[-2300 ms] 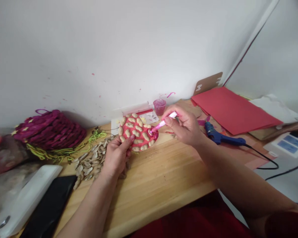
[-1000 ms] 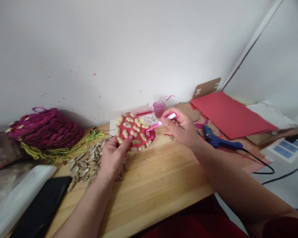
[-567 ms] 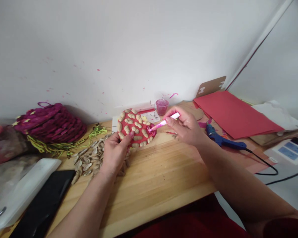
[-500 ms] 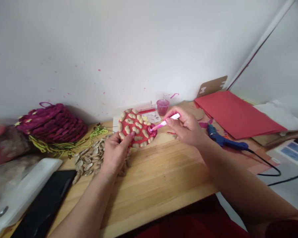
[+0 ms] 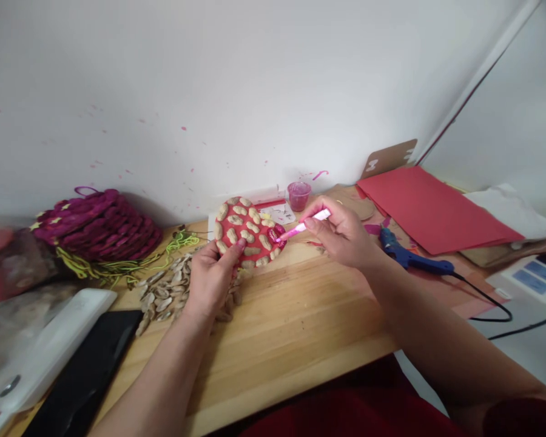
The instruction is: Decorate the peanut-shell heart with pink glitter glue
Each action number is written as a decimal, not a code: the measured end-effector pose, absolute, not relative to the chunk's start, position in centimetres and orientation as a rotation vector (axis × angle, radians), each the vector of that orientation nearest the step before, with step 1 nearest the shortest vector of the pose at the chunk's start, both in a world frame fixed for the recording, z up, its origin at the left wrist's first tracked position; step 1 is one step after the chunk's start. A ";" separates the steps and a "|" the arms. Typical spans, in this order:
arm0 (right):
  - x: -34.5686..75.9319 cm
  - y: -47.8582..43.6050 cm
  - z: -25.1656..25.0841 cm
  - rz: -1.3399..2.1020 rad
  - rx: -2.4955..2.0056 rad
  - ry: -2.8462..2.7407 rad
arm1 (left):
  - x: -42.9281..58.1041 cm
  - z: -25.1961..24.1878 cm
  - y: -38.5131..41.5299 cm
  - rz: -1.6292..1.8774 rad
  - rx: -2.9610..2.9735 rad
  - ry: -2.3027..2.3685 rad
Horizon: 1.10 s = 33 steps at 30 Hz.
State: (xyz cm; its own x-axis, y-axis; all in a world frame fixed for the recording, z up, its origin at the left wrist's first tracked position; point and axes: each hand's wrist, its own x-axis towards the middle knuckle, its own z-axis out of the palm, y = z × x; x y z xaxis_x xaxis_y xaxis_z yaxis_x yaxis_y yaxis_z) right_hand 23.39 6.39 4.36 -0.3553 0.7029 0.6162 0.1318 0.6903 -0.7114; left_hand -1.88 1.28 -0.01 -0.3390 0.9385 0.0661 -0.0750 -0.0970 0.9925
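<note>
My left hand grips the lower left edge of a red disc covered with peanut shells, thumb on its face. The disc is tilted up above the table. My right hand pinches a white-handled paintbrush whose lower part is smeared pink. The brush tip touches the disc's right edge, where a few shells are wet magenta; the other shells are plain tan. Just behind the brush stands a clear plastic cup of pink paint. A pile of loose peanut shells lies under and beside my left hand.
A blue glue gun with a black cord lies at right, near red sheets. On the left are a stack of magenta discs with yellow-green yarn, a white cutting board and a black flat object. The wall behind has pink spatters.
The brush tip has moved slightly down along the disc's right edge, and more magenta shows on the shells there. The left hand keeps its hold, with the disc turned a little.
</note>
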 end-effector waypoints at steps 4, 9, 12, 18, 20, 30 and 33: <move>23.3 6.4 4.2 0.653 -0.652 -1.852 | -1.9 0.1 1.1 1.551 1.036 1.324; 23.3 6.9 3.8 0.592 -0.678 -1.840 | -1.4 0.3 0.9 1.531 1.056 1.321; 23.1 6.8 3.9 0.582 -0.658 -1.891 | -1.5 0.1 1.1 1.529 1.070 1.354; 22.9 6.3 4.3 0.486 -0.653 -1.965 | -2.0 0.1 1.2 1.578 1.099 1.386; 22.9 6.2 4.3 0.489 -0.635 -1.930 | -1.9 0.1 1.1 1.573 1.142 1.405; 22.8 6.0 4.4 0.396 -0.610 -1.972 | -1.7 0.6 0.7 1.542 1.234 1.474; 22.7 5.9 4.4 0.396 -0.633 -1.999 | -1.8 0.5 0.7 1.537 1.238 1.474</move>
